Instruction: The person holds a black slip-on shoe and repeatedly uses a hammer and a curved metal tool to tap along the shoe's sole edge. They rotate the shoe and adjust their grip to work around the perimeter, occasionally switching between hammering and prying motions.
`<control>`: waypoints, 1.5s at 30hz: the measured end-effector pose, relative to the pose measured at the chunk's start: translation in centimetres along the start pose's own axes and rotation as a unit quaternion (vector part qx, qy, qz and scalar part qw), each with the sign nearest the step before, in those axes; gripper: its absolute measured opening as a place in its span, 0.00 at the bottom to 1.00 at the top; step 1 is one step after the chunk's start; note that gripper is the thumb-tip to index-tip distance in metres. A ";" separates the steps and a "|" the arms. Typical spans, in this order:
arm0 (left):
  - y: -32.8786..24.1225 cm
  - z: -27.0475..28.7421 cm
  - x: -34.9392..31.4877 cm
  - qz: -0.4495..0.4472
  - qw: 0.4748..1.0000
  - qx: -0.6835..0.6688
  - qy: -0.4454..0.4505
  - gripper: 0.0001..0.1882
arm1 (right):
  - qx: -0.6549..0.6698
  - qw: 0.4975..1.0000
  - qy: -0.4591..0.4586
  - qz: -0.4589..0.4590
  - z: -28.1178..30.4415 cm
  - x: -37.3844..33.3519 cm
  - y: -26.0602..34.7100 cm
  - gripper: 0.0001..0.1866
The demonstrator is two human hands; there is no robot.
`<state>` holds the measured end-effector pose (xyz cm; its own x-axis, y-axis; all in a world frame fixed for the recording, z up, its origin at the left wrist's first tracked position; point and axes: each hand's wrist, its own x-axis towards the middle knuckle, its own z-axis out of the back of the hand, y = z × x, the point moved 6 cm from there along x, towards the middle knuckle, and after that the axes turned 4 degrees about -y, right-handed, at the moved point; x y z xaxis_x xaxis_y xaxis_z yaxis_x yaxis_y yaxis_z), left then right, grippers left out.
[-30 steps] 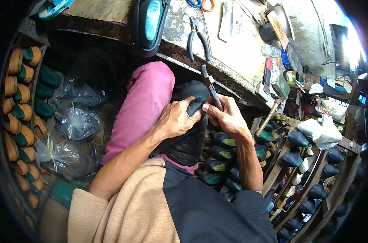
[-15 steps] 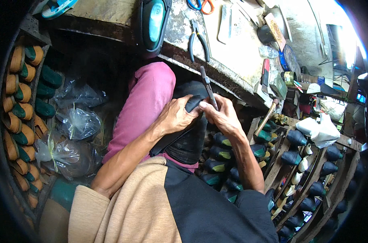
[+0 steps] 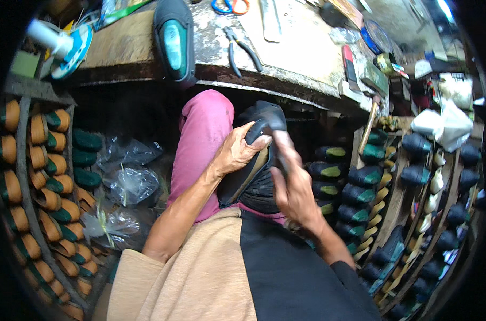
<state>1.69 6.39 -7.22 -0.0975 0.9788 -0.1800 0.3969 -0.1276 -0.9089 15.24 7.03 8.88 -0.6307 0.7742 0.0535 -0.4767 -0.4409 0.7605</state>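
My left hand (image 3: 233, 154) grips a black shoe (image 3: 257, 130) over my right thigh, with the thumb pressed on its edge. A tan strip shows along the shoe's underside. My right hand (image 3: 296, 195) is beside the shoe, partly smeared by motion. It is closed around a dark metal tool that looks like pincers, now mostly hidden by the fingers and blurred near the shoe's toe.
Ahead is a worn workbench (image 3: 125, 51) bearing a black shoe with a green insole (image 3: 173, 45), pliers (image 3: 237, 51), and a red-handled tool (image 3: 350, 67). A hammer (image 3: 369, 125) leans at right. Shoe racks flank me, tan shoes (image 3: 50, 176) left, black shoes (image 3: 358, 192) right. Plastic bags (image 3: 130, 182) lie left.
My right hand has turned and come down to the right of the shoe; the tool no longer points up in plain sight. More of the shoe's underside shows. The whole view has shifted.
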 end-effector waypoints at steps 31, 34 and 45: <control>-7.3 -2.4 -1.1 -0.079 0.958 0.277 -0.009 0.34 | -0.158 0.979 0.064 0.109 3.3 -15.0 -6.2 0.11; -11.2 -5.2 -1.6 -0.231 0.816 0.527 0.051 0.40 | -0.294 0.936 -0.192 0.010 11.9 -8.5 -13.0 0.06; -9.3 -3.7 -2.8 -0.251 0.750 0.609 0.060 0.41 | -0.343 0.828 -0.349 -0.274 24.5 4.1 -33.2 0.22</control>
<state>1.67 5.47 3.14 0.1554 0.9505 0.2690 -0.7971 0.2815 -0.5342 43.47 35.99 -0.32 0.1881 0.9121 0.3642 -0.9608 0.0939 0.2610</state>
